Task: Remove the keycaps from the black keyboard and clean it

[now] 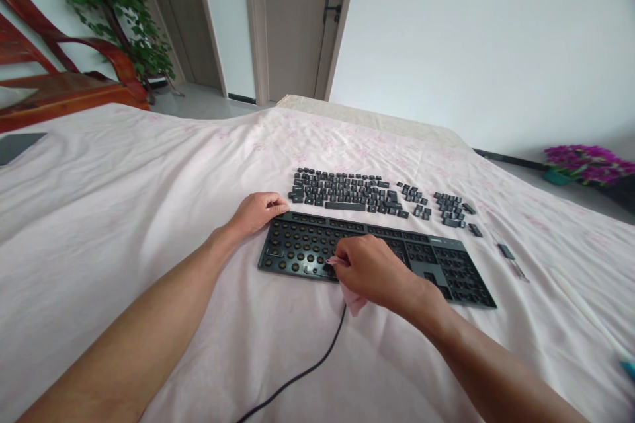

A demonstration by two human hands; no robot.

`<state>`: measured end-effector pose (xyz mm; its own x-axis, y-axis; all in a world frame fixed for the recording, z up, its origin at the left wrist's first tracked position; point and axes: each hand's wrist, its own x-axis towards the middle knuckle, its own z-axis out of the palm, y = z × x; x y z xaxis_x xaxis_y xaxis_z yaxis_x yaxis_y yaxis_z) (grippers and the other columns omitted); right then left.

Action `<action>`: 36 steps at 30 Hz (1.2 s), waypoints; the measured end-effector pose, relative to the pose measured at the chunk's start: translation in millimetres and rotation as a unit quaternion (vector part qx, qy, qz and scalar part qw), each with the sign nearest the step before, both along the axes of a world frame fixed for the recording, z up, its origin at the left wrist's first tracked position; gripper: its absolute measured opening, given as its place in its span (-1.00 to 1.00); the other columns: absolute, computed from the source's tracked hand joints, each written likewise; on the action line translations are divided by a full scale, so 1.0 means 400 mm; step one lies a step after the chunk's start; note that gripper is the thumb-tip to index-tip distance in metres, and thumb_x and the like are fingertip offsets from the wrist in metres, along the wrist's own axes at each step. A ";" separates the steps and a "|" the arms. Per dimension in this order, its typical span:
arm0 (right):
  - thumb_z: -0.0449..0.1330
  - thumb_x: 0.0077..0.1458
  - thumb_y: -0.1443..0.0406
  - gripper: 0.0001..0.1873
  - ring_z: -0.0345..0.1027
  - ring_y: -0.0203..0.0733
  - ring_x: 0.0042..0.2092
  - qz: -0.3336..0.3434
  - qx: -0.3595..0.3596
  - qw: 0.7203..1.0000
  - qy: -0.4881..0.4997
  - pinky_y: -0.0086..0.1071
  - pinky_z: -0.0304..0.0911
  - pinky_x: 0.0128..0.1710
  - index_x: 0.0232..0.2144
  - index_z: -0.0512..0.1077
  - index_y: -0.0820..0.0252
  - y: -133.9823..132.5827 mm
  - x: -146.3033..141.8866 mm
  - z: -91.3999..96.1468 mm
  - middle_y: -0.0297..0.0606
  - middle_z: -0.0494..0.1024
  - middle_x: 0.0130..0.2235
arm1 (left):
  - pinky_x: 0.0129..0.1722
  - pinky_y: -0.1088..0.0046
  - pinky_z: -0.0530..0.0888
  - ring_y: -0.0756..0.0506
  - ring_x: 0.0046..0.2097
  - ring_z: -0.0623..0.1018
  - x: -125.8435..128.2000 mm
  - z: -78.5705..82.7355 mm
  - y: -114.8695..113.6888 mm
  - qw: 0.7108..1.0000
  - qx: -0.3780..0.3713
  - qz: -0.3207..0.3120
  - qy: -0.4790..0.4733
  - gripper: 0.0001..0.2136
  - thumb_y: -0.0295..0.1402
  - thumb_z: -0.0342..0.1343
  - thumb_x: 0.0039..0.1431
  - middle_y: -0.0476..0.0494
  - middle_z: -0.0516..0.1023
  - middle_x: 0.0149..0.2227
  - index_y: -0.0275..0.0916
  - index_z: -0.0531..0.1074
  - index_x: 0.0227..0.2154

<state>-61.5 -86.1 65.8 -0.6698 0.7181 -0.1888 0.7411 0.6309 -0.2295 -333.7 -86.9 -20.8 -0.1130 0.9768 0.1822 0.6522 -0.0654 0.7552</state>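
A black keyboard (421, 269) with its keycaps off lies on the cloth-covered surface, its round switch spots bare. At its far left corner, my left hand (258, 210) has curled fingers holding the edge. My right hand (370, 268) is closed on a pink cloth (353, 301), with one tip pressed against the keyboard's lower middle rows. Part of the cloth hangs below the hand, over the near edge. Removed keycaps (342, 188) lie in keyboard order just beyond, the long space bar (344, 206) among them.
A black cable (312, 368) runs from the keyboard towards me. To the right lie a keycap puller (513, 261) with wire ends and a thin white stick (590, 314) with a teal end. A dark flat object (20, 145) rests at far left. The pink-patterned sheet (173, 211) is wrinkled.
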 end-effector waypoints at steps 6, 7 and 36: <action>0.04 0.22 0.24 -0.71 0.39 -0.25 -0.41 -0.053 0.049 0.995 0.062 -0.44 0.05 -0.43 -0.45 0.47 0.18 0.070 0.015 0.016 -0.26 0.55 -0.48 | -0.30 0.45 0.38 -0.10 -0.31 0.55 0.000 -0.001 0.001 1.000 -0.013 0.006 0.002 -0.67 -0.03 0.10 0.07 -0.05 0.63 -0.37 -0.21 0.57 -0.41; 0.03 0.22 0.23 -0.70 0.39 -0.24 -0.40 -0.062 0.063 0.995 0.054 -0.43 0.04 -0.44 -0.45 0.48 0.19 0.080 0.013 0.012 -0.24 0.56 -0.46 | -0.30 0.44 0.38 -0.11 -0.31 0.55 0.000 -0.001 0.001 1.000 -0.014 0.008 0.002 -0.67 -0.04 0.10 0.07 -0.05 0.63 -0.37 -0.21 0.57 -0.41; 0.05 0.24 0.22 -0.70 0.37 -0.23 -0.41 -0.044 0.034 0.998 0.011 -0.43 0.06 -0.41 -0.43 0.50 0.17 0.082 0.101 0.016 -0.28 0.51 -0.52 | -0.29 0.46 0.38 -0.09 -0.32 0.54 -0.001 -0.004 0.001 1.000 -0.016 0.001 0.006 -0.67 -0.05 0.10 0.09 -0.05 0.62 -0.37 -0.23 0.57 -0.39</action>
